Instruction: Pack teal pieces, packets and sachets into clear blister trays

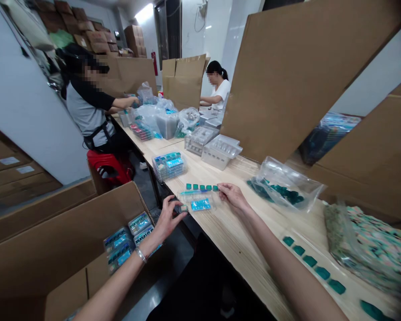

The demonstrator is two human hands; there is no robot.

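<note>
A clear plastic case lies on the table in front of me, with a blue patterned packet in it and a thin blue stick along its length. A row of small dark green pieces runs along its far side. My left hand curls its thumb and fingers round the case's left end, beside a small cream-topped item. At the row's right end, my right hand pinches the last green piece; its fingertips partly cover that piece.
Filled cases are stacked beyond; more lie in a cardboard box at lower left. Clear trays, a bag of green pieces, a bag of multicoloured pieces and a strip of green pieces line the table. Two people work farther off.
</note>
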